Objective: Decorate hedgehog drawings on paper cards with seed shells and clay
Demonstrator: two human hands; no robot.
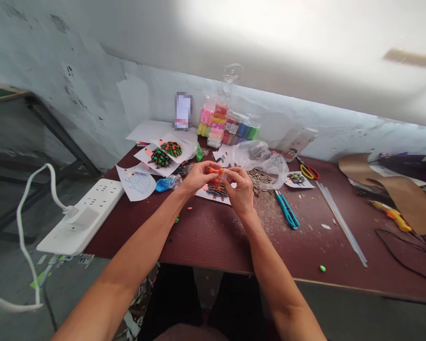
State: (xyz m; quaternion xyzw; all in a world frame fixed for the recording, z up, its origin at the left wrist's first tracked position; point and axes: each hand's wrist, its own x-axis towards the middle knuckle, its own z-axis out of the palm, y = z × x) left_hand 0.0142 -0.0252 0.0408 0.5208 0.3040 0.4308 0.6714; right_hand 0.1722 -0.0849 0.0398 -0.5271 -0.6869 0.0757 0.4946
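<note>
My left hand and my right hand meet over the middle of the table. Between their fingertips is orange modelling clay in a clear plastic wrapper, pinched from both sides. Just below lies a hedgehog picture with striped seeds and orange dots on its back, partly covered by my hands. Striped sunflower seeds are heaped beside my right hand, next to a crumpled clear bag. Left of my left hand is a packet of blue clay.
Finished hedgehog pictures and a blue drawing lie left. Clay packs and a phone stand by the wall. Rightward are a teal cutter, scissors, glue sticks and a yellow glue gun. A power strip overhangs the left edge.
</note>
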